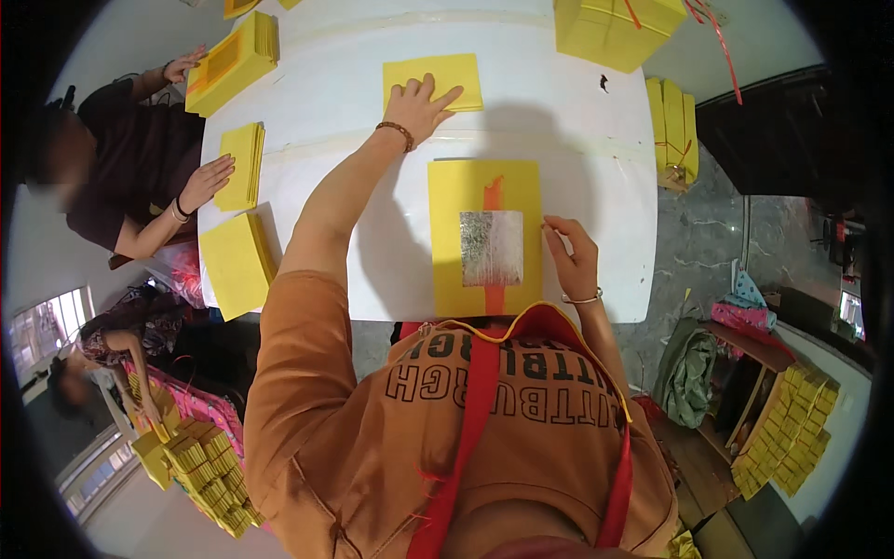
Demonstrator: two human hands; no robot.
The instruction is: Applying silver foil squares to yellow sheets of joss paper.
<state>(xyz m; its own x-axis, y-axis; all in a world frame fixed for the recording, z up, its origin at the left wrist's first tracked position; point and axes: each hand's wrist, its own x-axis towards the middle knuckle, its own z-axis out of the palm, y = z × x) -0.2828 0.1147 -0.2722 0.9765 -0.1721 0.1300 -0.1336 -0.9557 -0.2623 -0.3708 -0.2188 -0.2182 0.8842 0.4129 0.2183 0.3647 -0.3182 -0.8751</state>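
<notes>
My left hand (pixel 417 110) rests with its fingers spread on a small stack of yellow paper (pixel 461 74) toward the far side of the table. Closer to me lies a larger yellow paper sheet (pixel 447 191), with an orange-red stripe down its middle and a silver foil square (pixel 492 250) across the stripe. My right hand (pixel 573 256) is at this sheet's right edge, thumb and finger closed there in what looks like a pinch. Whether it grips one sheet or several cannot be made out.
The white table (pixel 587 186) holds yellow stacks (pixel 237 265) along its left side and a tied yellow bundle (pixel 619 33) at the far right. A co-worker's hand (pixel 207 182) touches a stack on the left. Another person (pixel 121 345) handles yellow bundles at lower left.
</notes>
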